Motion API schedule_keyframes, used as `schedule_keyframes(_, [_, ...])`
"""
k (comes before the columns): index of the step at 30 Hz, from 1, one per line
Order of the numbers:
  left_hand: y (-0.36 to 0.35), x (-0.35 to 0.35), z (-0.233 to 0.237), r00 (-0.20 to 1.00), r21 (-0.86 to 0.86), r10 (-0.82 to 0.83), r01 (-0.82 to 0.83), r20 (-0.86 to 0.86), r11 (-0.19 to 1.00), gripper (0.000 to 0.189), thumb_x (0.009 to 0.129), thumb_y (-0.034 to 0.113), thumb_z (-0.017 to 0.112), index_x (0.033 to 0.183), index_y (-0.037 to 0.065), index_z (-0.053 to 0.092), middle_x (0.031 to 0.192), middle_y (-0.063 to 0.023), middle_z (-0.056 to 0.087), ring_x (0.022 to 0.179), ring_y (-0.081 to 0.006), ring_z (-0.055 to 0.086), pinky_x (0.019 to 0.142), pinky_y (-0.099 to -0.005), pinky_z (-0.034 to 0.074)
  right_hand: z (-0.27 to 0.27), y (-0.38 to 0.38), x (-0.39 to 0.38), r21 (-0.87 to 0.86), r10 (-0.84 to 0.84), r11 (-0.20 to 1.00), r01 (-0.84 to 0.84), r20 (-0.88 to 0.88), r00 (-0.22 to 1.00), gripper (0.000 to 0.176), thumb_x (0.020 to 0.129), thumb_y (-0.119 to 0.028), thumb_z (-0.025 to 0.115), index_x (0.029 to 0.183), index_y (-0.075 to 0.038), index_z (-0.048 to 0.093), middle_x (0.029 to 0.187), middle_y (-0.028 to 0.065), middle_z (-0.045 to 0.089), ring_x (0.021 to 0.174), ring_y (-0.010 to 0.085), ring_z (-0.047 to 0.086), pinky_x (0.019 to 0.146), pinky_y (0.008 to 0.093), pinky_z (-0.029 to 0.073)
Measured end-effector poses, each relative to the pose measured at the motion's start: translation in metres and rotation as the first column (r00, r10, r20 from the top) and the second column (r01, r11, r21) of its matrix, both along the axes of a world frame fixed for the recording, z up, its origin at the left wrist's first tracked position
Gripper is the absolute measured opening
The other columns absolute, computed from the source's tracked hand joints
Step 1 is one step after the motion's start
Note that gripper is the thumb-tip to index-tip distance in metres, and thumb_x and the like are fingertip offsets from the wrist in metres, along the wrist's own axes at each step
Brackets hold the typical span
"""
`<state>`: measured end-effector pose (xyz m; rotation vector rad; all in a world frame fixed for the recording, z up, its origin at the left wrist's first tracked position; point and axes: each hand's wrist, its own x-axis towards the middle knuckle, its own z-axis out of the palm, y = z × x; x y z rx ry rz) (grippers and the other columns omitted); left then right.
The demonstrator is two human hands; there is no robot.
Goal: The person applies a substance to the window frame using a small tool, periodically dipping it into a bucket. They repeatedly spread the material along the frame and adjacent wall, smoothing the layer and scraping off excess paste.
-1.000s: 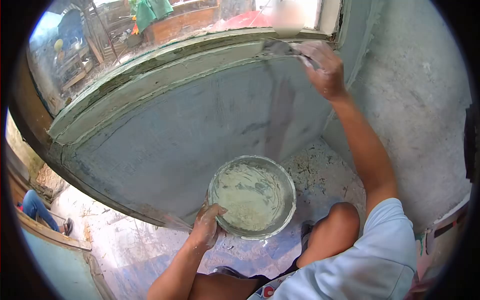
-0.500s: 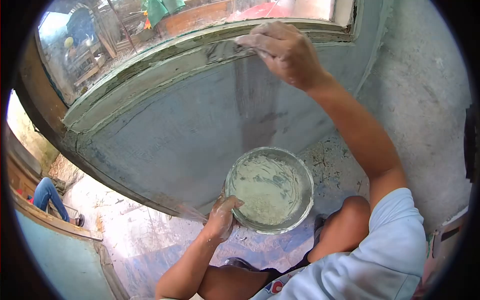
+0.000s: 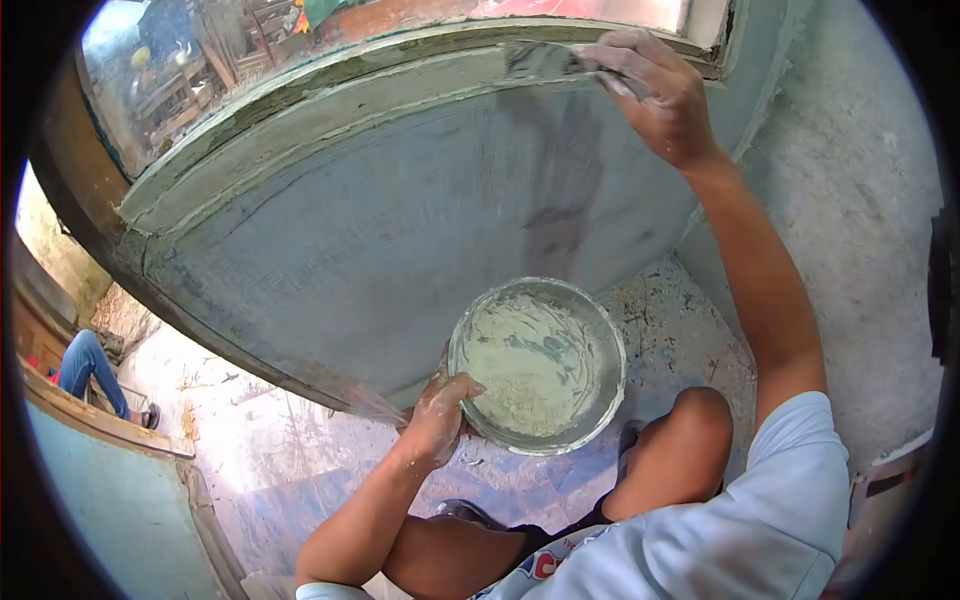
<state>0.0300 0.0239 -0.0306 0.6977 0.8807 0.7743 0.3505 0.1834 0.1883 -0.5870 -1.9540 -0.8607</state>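
Observation:
My left hand (image 3: 437, 412) grips the near left rim of a round metal bowl (image 3: 617, 385), thumb over the edge. Pale greenish putty (image 3: 520, 375) coats the bowl's inside, smeared and streaked. A thin, pale, flat piece (image 3: 375, 404) juts out to the left beside these fingers. Up at the window ledge, my right hand (image 3: 655, 90) pinches a putty knife (image 3: 543, 60). Its wide dark blade lies against the putty-coated ledge (image 3: 400, 93), pointing left. White residue covers the fingers of both hands.
Below the ledge is a grey-blue wall panel (image 3: 380, 250) with a damp dark streak. Window glass (image 3: 250, 50) sits above, and a rough grey wall (image 3: 860, 200) rises on the right. A person's jeans-clad leg (image 3: 90, 370) shows at far left. Debris dots the floor (image 3: 270, 450).
My right hand has moved right along the ledge with the putty knife, whose blade now shows more fully. The bowl stays in my left hand; the view has shifted slightly.

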Motion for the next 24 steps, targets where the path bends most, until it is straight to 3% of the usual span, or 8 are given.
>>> schedule_keyframes(7, [-0.003,-0.002,0.004,0.999,-0.019,-0.002,0.001,-0.05,1.0,0.084,0.085,0.017,0.054,0.164,0.015,0.023,0.136,-0.0134,0.053,0.102,-0.0233,0.063,0.068,-0.0352,0.058,-0.001,0.002,-0.026,0.056,0.084,0.995,-0.085,0.023,0.996,0.035,0.082,0.0,0.079,0.115,-0.012,0.077,0.1,0.0046,0.071,0.09,0.0241,0.069,0.078,0.0353,0.058])
schedule_keyframes(10, [-0.006,0.0,0.007,1.0,0.012,-0.012,0.012,0.007,1.0,0.082,0.086,0.017,0.052,0.163,0.015,0.025,0.137,-0.0143,0.053,0.107,-0.0252,0.065,0.069,-0.0373,0.061,-0.004,-0.009,0.0,-0.051,-0.102,0.994,0.096,-0.128,0.987,0.025,0.091,-0.006,0.076,0.116,-0.004,0.076,0.099,0.0091,0.074,0.089,0.0265,0.072,0.08,0.0328,0.056])
schedule_keyframes(18, [-0.001,-0.004,-0.001,1.0,0.054,-0.02,0.019,0.013,0.998,0.079,0.086,0.015,0.053,0.16,0.01,0.028,0.131,-0.0144,0.058,0.101,-0.0244,0.068,0.067,-0.0356,0.061,-0.022,-0.039,0.012,-0.113,-0.258,0.962,0.247,-0.086,0.962,0.032,0.094,-0.008,0.074,0.126,-0.003,0.073,0.098,0.0096,0.073,0.076,0.0226,0.069,0.068,0.034,0.056])
schedule_keyframes(19, [-0.002,-0.003,0.0,0.999,0.065,-0.04,0.039,0.019,0.997,0.079,0.086,0.015,0.053,0.16,0.01,0.028,0.131,-0.0144,0.058,0.101,-0.0244,0.068,0.067,-0.0356,0.061,-0.028,-0.045,0.006,-0.466,-0.117,0.878,-0.107,-0.426,0.897,0.032,0.097,-0.009,0.071,0.128,-0.002,0.071,0.097,0.0087,0.072,0.075,0.0195,0.069,0.065,0.0324,0.057])
schedule_keyframes(20, [-0.005,-0.002,0.005,1.0,0.024,0.01,-0.01,0.011,1.0,0.078,0.086,0.014,0.053,0.159,0.009,0.029,0.132,-0.0151,0.058,0.102,-0.0259,0.068,0.069,-0.0369,0.062,-0.033,-0.05,0.003,-0.583,-0.119,0.62,-0.524,-0.731,0.672,0.032,0.1,-0.011,0.068,0.129,0.0,0.069,0.096,0.0077,0.072,0.073,0.0164,0.069,0.061,0.0308,0.058])
schedule_keyframes(21, [-0.006,0.0,0.009,0.998,-0.013,0.059,-0.059,0.003,0.998,0.076,0.086,0.013,0.054,0.158,0.008,0.03,0.133,-0.0157,0.058,0.104,-0.0273,0.069,0.072,-0.0382,0.062,-0.038,-0.054,0.007,-0.571,-0.076,0.557,-0.603,-0.758,0.648,0.034,0.104,-0.013,0.062,0.133,0.004,0.065,0.101,0.0083,0.072,0.074,0.0118,0.068,0.058,0.0271,0.059])
schedule_keyframes(22, [-0.006,0.002,0.011,0.995,-0.026,0.1,-0.099,0.022,0.995,0.054,0.086,0.007,0.053,0.138,0.0,0.047,0.125,-0.0181,0.063,0.108,-0.033,0.07,0.092,-0.0461,0.061,-0.042,-0.058,0.01,-0.555,-0.086,0.511,-0.656,-0.792,0.604,0.034,0.104,-0.013,0.063,0.133,0.004,0.066,0.1,0.0085,0.072,0.074,0.0118,0.068,0.058,0.027,0.058])
schedule_keyframes(24, [-0.008,0.003,0.004,0.993,-0.019,0.109,-0.108,0.045,0.994,0.053,0.086,0.007,0.053,0.138,0.0,0.047,0.124,-0.0182,0.063,0.107,-0.0327,0.07,0.092,-0.046,0.062,-0.051,-0.062,0.015,-0.528,-0.119,0.455,-0.717,-0.834,0.538,0.035,0.103,-0.014,0.063,0.133,0.004,0.066,0.099,0.0082,0.072,0.074,0.0113,0.068,0.058,0.0261,0.057])
